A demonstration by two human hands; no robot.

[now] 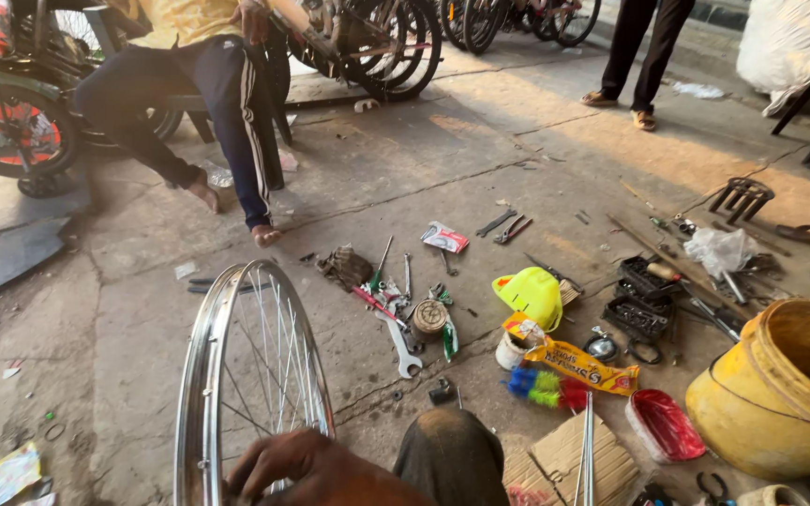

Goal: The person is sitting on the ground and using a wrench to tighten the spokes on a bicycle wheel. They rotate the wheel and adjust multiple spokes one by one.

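Bicycle wheel rim (pixel 250 375), silver and spoked, stands upright on its edge at the lower left of the frame, its bottom cut off by the frame's lower border. One hand (pixel 297 468) rests against the rim's lower right, fingers curled over the spokes; which hand it is I cannot tell for sure, though it reads as the left, and whether the fingers truly clamp the rim or only lie on it cannot be told. The other hand is out of view. A knee (pixel 452 459) in dark cloth sits just right of that hand.

Judged from this, the rim is the likeliest to go wrong: held at one low point only, it could tip left onto the concrete floor (pixel 142 272), or roll, and a fall might bend it or knock the spokes out of true.

At the right edge a large yellow bucket (pixel 780 394) leans near a red tray (pixel 665 426); a swinging rim could strike neither, being well apart. A yellow helmet-shaped cap (pixel 529 295) lies at centre right.

Closer risk lies at the centre: a spanner (pixel 401 347), a round tin (pixel 429 319) and a red-handled tool (pixel 372 302) are strewn between the rim and the knee. A shifting foot could scatter them, and small parts could be lost in the floor cracks.

A seated person's bare foot (pixel 264 234) rests at upper left, apart.
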